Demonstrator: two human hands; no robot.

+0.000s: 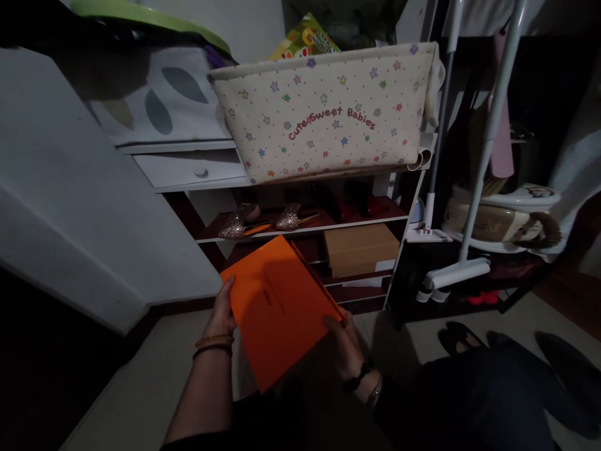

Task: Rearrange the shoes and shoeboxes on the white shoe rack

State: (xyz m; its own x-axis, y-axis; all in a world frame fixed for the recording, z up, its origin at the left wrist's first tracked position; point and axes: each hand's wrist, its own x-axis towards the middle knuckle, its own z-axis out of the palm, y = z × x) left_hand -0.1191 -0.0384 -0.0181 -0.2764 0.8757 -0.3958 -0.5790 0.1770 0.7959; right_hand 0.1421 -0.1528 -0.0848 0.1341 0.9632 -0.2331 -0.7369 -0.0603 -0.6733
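An orange box (277,332), flat with small dark print on its lid, is tilted in front of the shoe rack. My left hand (224,313) grips its left edge, thumb on top and the other fingers mostly hidden. At the lower right corner, my right hand (345,341) is closed on the box with the thumb on the lid. Just beyond the box, glittery shoes (238,220) stand on a dark red shelf (307,225). A brown cardboard box (361,247) rests on the level below, to the right.
Above the shelves sits a cream fabric basket (328,141) with star prints, beside a white drawer (192,169). A long-handled mop (460,272) leans at the right, near stacked basins (498,216). Dark shoes (455,338) are on the floor.
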